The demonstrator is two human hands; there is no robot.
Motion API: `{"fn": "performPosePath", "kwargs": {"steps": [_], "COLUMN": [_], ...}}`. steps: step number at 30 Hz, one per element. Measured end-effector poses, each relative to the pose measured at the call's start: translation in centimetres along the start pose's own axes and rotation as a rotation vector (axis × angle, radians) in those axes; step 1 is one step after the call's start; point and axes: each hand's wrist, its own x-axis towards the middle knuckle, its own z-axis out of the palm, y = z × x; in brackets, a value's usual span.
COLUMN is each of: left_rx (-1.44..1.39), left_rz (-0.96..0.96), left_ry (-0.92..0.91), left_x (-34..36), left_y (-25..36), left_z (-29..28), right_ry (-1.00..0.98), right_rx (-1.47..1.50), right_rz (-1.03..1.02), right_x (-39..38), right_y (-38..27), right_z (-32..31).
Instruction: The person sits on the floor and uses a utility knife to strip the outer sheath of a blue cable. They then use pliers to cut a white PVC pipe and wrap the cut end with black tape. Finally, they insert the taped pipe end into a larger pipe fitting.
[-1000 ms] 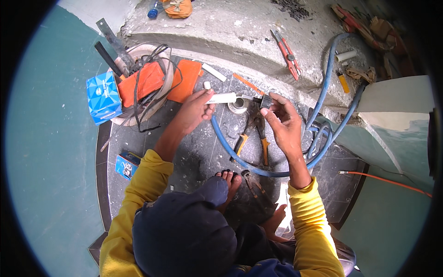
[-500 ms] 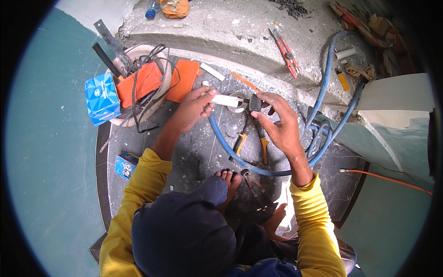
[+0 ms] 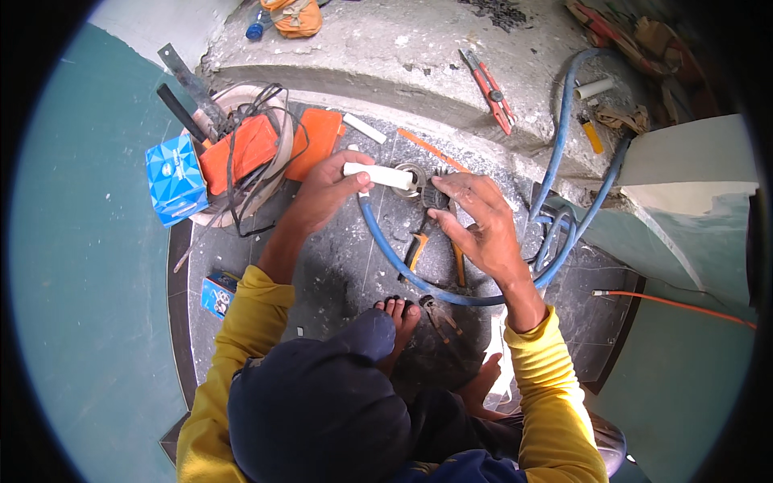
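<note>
- The left hand [image 3: 326,189] was closed around a short white pipe [image 3: 378,175], holding it level just above the dark tiled floor [image 3: 346,266].
- The free end of the pipe pointed at a small dark fitting [image 3: 436,196] that the right hand [image 3: 477,217] pinched between thumb and fingertips; pipe and fitting were near each other, but whether they touched could not be told.
- A round metal ring [image 3: 412,179] lay on the floor just behind the pipe's end.
- A blue hose [image 3: 394,253] curved along the floor under both hands, and yellow-handled pliers [image 3: 417,245] lay beside it.
- Red-handled cutters [image 3: 489,88] rested well apart on the concrete ledge [image 3: 386,56]; a blue box [image 3: 174,179] and an orange pouch [image 3: 241,149] with black cables sat to the left.
- The person's bare toes [image 3: 396,310] were close to the hose and a second tool.
- Risk, as a judgement: the fitting was held only by fingertips, so a push from the pipe that was off-line could knock it loose and send it rolling among the clutter.
- The loose hose and pliers under the hands could snag a wrist, and the tool near the toes could hurt the foot if it shifted.
</note>
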Motion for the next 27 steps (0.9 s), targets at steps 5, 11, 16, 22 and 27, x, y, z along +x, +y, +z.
{"fn": "performPosePath", "kwargs": {"steps": [5, 11, 16, 22, 27], "left_rx": [0.050, -0.011, -0.028, -0.046, -0.063], "left_rz": [-0.009, 0.030, -0.082, -0.204, -0.261], "left_ry": [-0.080, -0.032, -0.145, -0.064, -0.076], "left_x": [0.0, -0.3, -0.2, -0.6, -0.6], "left_y": [0.1, 0.4, 0.1, 1.0, 1.0], "left_z": [-0.3, 0.1, -0.4, 0.7, 0.5], "right_ry": [0.094, 0.044, 0.136, 0.033, 0.015], "right_rx": [0.051, 0.084, -0.112, 0.172, 0.173], "right_rz": [-0.001, 0.098, -0.058, 0.165, 0.144], "right_x": [-0.1, -0.3, 0.2, 0.2, 0.2], "right_y": [0.4, -0.9, -0.5, -1.8, -1.6], "right_z": [0.5, 0.2, 0.2, 0.2, -1.0]}}
